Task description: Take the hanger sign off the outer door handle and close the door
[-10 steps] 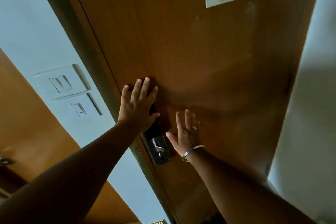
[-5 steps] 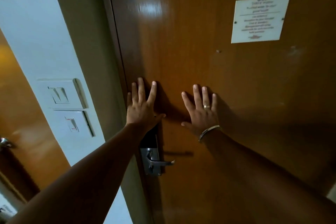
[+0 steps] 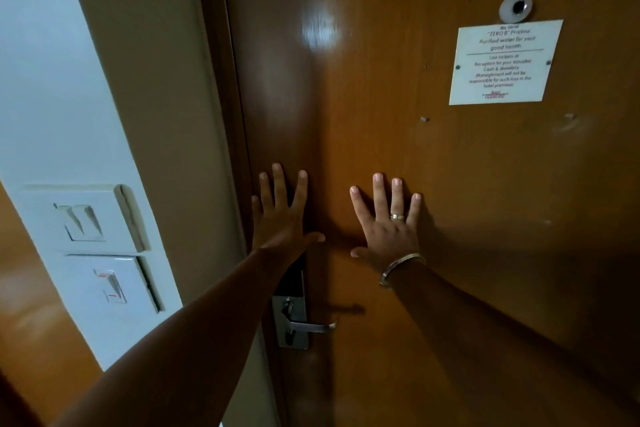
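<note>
The brown wooden door fills the view and sits flush in its frame, seen from the inside. My left hand lies flat on the door near its latch edge, fingers spread. My right hand, with a ring and a bangle, presses flat on the door beside it. Below my left wrist is the metal lock plate with the inner lever handle. No hanger sign is in view; the outer handle is hidden behind the door.
A white printed notice and a peephole are on the door at the upper right. Two white wall switch plates sit on the pale wall to the left. Another brown wooden panel shows at far left.
The view has tilted upright and risen. Both hands slid up the door above the lock and stayed flat on it. The door now sits against its frame.
</note>
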Demonstrator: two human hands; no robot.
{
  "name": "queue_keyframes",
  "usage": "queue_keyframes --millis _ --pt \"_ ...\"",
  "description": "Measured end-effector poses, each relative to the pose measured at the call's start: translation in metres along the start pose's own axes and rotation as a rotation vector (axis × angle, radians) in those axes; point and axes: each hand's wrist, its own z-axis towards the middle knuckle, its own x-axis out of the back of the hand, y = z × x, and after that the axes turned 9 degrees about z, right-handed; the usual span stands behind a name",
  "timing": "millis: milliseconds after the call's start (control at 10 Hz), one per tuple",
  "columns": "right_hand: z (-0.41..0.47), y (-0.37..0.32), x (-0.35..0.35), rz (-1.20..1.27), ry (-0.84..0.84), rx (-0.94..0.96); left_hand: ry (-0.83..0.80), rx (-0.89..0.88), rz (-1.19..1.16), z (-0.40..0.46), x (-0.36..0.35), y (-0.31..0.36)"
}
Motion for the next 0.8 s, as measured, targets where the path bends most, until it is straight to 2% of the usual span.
queue_keyframes --millis 100,500,600,700,800 --pt "0.009 -0.003 -0.007 0.058 -0.072 0.003 0.02 -0.017 0.004 0.008 -0.004 0.001" --pt "0.018 -0.001 -0.014 0.01 -0.125 -0.032 0.094 -0.064 0.011 0.015 -0.017 -0.003" --pt "0.01 -0.006 -0.004 0.027 -0.052 -0.032 0.096 -0.047 0.007 0.009 -0.01 -0.001" --pt "0.011 -0.01 0.009 0.074 0.069 0.065 0.139 -0.084 0.019 -0.001 -0.006 0.0" --pt "0.028 -0.01 0.031 0.098 0.136 0.063 0.217 -0.083 0.034 0.005 0.007 0.001"
